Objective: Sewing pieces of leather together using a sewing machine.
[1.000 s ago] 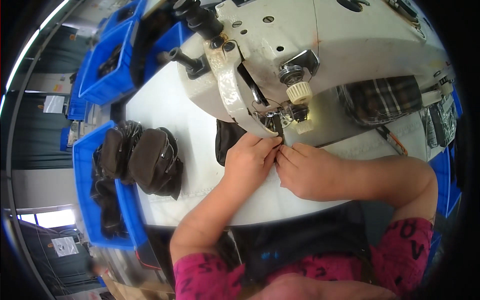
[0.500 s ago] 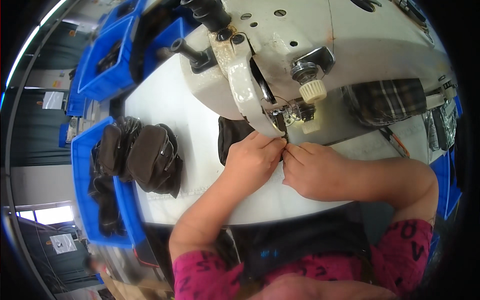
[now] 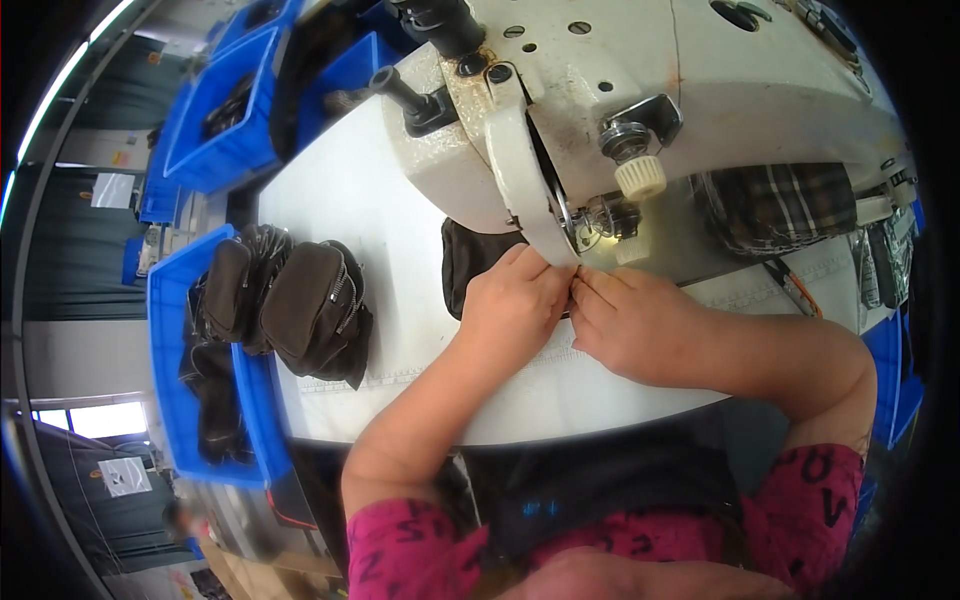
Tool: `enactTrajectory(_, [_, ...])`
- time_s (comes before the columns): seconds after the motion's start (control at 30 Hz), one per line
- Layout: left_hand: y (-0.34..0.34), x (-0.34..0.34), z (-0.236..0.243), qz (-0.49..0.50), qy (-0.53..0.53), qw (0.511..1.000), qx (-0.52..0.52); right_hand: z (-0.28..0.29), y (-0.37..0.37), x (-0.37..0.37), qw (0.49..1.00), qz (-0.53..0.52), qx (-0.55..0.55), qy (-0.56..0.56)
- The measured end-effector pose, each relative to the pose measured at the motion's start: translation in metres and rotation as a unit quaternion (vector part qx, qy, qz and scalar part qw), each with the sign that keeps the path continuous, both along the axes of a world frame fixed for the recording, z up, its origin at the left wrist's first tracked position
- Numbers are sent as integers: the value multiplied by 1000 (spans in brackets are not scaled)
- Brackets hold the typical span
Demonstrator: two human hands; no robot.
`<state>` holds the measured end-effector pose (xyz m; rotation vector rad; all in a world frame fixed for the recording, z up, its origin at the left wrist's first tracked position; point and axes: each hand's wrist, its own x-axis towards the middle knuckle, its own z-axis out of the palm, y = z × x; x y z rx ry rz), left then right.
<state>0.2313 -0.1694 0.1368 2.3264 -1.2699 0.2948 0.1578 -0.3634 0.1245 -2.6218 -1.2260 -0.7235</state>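
Observation:
A dark brown fabric piece (image 3: 470, 262) lies by the needle area of a cream sewing machine (image 3: 560, 130), most of it hidden by my fingers and the machine's guard. My left hand (image 3: 515, 305) is closed on its near edge, fingertips pinched beside the guard. Right against it, my right hand (image 3: 635, 325) also pinches the edge of the piece, its fingertips almost touching the left ones. Both hands rest low at the white table (image 3: 400, 300), just in front of the lit needle area.
Several brown zippered pouches (image 3: 315, 310) stand at the left, next to a blue bin (image 3: 262, 420). Plaid cloth (image 3: 780, 205) lies under the machine arm at the right. Near it are orange-handled snips (image 3: 795, 288). More blue bins (image 3: 225, 115) stand at the far left.
The machine and table sit slightly further right in the picture. My hands stay together on the fabric, a little higher in view; more of the brown piece's near edge shows.

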Motion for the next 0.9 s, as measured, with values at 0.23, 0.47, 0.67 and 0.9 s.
enactTrajectory(0.23, [-5, 2, -1, 5, -16, 1000, 9, 1, -2, 1, 998, -26, -25, 42])
enactTrajectory(0.47, [-3, 3, -2, 16, 0, 1000, -9, 2, -1, 3, 999, -25, -16, 39])
enactTrajectory(0.67, [-2, 0, -1, 23, 1, 1000, -10, 5, -3, 4, 999, -36, -25, 30])
enactTrajectory(0.9, [-6, 5, -6, 24, -15, 999, -27, 4, -4, 7, 996, -48, -46, 65])
